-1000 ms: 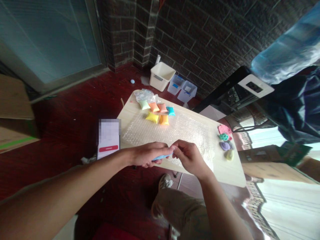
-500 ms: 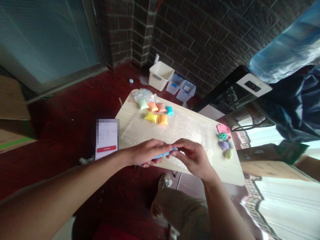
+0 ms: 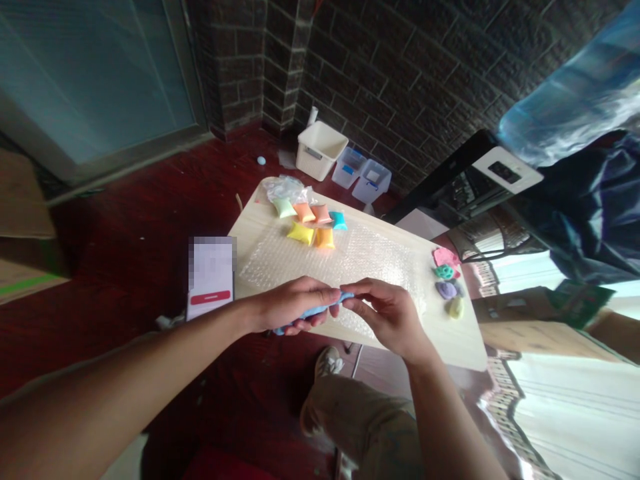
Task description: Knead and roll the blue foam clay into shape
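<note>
My left hand (image 3: 290, 305) and my right hand (image 3: 387, 313) meet over the near edge of a small wooden table (image 3: 465, 343). Both pinch a strip of blue clay (image 3: 320, 309) stretched between them, the left fingers wrapped round its left part, the right fingertips on its right end. A sheet of bubble wrap (image 3: 350, 263) lies on the table under the hands. Several coloured clay packets (image 3: 310, 223) sit at the table's far left. Shaped clay pieces (image 3: 447, 280) in pink, green, purple and yellow lie at the right edge.
A phone (image 3: 211, 277) stands at the table's left side. White and clear plastic bins (image 3: 345, 163) stand on the red floor by the brick wall. A black chair (image 3: 450, 180) is at the right. My knee and shoe (image 3: 330, 363) show below the table.
The hands have shifted slightly. The blue clay strip now shows longer out of the left hand, down toward the left.
</note>
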`<state>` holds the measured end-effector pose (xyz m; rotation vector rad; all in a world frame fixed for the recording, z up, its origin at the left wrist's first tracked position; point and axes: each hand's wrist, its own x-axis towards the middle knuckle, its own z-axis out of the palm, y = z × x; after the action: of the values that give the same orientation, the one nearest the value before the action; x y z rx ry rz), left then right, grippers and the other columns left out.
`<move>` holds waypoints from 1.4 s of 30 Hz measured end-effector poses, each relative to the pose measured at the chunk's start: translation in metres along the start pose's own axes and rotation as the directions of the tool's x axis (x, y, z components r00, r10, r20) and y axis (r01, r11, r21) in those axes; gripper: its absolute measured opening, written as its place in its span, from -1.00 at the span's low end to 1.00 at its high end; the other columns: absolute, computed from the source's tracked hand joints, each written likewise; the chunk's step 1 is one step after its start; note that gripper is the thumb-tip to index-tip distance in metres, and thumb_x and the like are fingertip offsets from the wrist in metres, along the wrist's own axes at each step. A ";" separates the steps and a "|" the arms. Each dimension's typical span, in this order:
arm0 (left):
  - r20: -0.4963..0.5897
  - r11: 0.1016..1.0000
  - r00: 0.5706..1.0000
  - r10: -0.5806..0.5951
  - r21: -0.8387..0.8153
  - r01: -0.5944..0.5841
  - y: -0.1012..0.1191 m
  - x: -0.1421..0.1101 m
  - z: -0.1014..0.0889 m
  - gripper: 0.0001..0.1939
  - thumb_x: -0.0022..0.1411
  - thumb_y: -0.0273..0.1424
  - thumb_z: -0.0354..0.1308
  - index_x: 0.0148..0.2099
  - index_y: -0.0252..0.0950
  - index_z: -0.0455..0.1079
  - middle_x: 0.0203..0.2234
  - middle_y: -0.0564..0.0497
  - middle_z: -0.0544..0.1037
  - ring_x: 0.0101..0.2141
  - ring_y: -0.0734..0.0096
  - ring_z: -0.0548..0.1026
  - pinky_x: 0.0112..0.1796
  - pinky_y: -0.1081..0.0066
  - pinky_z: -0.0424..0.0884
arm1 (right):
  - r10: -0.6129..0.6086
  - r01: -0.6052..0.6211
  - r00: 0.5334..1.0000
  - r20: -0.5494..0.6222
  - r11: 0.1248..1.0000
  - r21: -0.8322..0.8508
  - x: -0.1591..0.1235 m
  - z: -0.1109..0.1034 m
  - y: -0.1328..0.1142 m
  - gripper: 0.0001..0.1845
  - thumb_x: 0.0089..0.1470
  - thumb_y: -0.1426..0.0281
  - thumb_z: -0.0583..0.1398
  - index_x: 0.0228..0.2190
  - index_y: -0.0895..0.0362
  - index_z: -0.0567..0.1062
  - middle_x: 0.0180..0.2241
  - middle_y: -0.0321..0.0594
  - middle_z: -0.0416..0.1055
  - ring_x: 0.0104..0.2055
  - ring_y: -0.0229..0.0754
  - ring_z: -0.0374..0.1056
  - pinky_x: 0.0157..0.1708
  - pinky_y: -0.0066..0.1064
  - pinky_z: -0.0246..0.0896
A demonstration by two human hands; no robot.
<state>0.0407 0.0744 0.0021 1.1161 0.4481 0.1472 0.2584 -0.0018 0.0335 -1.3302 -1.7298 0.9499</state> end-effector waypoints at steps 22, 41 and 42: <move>-0.145 0.826 0.910 0.390 0.492 -0.275 -0.006 0.004 0.003 -0.70 0.45 -0.15 0.13 -0.12 -0.31 0.44 -0.39 0.07 0.48 -0.38 0.46 0.42 -0.35 0.45 0.33 | -0.071 0.063 0.996 -0.046 0.984 -0.165 -0.001 -0.003 0.000 -0.72 0.21 0.30 0.39 -0.03 -0.02 0.67 -0.24 -0.15 0.65 -0.24 -0.09 0.56 -0.20 -0.22 0.49; -0.095 0.940 0.946 0.311 0.180 -0.291 -0.010 0.010 0.004 -0.64 0.48 -0.12 0.04 -0.11 -0.35 0.39 -0.28 0.00 0.46 -0.44 0.50 0.41 -0.49 0.49 0.37 | -0.226 0.166 0.935 -0.273 0.960 -0.227 -0.005 0.009 -0.003 -0.87 0.14 0.45 0.42 -0.26 -0.03 0.73 -0.28 -0.22 0.69 -0.26 -0.10 0.61 -0.25 -0.24 0.55; -0.108 0.939 0.943 0.314 0.184 -0.291 -0.011 0.011 0.004 -0.64 0.47 -0.12 0.05 -0.10 -0.35 0.40 -0.28 0.00 0.46 -0.44 0.51 0.39 -0.50 0.50 0.35 | -0.242 0.177 0.932 -0.269 0.953 -0.246 -0.004 0.010 -0.004 -0.86 0.14 0.47 0.42 -0.26 -0.02 0.73 -0.27 -0.22 0.68 -0.26 -0.11 0.61 -0.25 -0.25 0.55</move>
<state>0.0509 0.0695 -0.0090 1.3416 0.4117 0.4664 0.2488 -0.0079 0.0319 -1.3138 -1.7321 0.4222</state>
